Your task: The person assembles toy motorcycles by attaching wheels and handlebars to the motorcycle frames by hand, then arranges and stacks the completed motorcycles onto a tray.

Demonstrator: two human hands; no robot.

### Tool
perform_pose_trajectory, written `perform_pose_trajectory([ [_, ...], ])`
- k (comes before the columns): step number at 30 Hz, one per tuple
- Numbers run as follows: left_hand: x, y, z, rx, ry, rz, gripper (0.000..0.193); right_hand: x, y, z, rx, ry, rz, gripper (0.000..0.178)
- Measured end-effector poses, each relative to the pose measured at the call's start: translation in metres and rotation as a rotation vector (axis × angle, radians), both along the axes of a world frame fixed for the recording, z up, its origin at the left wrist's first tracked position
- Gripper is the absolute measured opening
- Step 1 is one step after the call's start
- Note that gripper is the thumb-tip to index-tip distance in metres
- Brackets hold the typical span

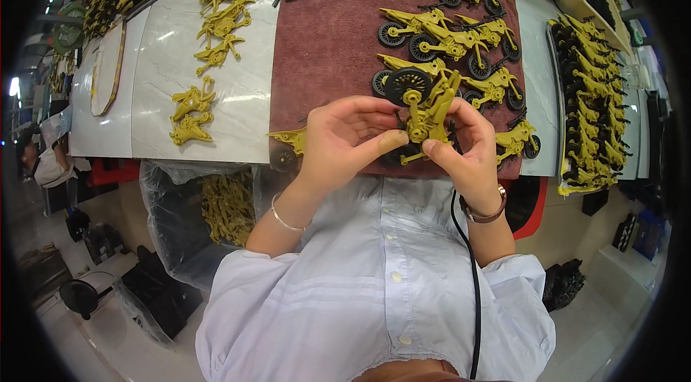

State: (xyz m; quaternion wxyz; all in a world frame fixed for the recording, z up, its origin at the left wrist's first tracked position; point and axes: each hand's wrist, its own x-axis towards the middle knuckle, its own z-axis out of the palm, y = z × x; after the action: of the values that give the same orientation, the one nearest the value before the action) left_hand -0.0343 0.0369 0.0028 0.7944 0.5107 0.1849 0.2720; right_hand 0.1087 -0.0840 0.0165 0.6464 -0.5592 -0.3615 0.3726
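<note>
Left hand [350, 139] and right hand [469, 143] pinch the bike [425, 123] between them, body [440, 100] slanting seven-to-one o'clock, wheel [407, 85] up at eleven, nearer the left!

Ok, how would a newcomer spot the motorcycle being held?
Find the dark red cloth. Over its near side, the left hand and right hand hold a yellow toy motorcycle with a black wheel. It alone is held up; the neighbouring motorcycles lie on the cloth.
</note>
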Motion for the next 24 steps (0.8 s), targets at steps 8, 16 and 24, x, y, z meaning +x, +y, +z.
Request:
perform_pose_trajectory([
  [8,-0.002,0.000,-0.002,-0.011,-0.005,0.024,0.030,-0.001,0.006,0.010,-0.150,0.042,0.053,0.025],
  [16,0.002,0.001,0.001,-0.069,0.121,0.037,0.026,-0.008,0.007,0.006,-0.163,-0.097,-0.026,0.021],
  [24,0.000,0.000,-0.004,0.008,0.035,0.000,0.031,-0.014,0.006,0.002,-0.138,-0.116,-0.127,0.023],
])
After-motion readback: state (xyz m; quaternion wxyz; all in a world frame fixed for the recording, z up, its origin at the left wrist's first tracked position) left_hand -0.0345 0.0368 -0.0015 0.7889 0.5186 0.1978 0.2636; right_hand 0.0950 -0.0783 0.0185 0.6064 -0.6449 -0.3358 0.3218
